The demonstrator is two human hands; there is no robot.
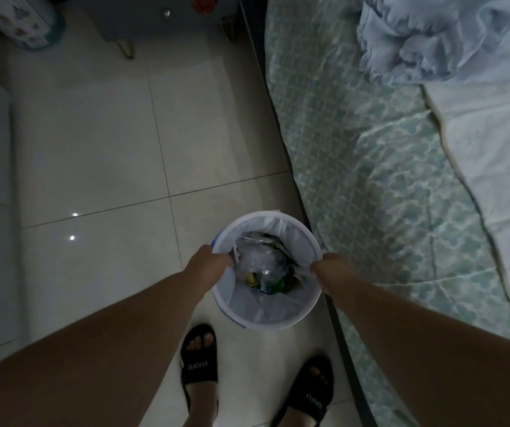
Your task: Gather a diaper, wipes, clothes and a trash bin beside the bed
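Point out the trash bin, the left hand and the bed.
trash bin (281, 318), head view, on the near inner liner wall.
left hand (207, 261), head view, back of the hand.
bed (370, 180), head view, on the patterned sheet.

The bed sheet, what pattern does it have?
The sheet has a pale green and white scalloped lattice pattern, seen in the head view.
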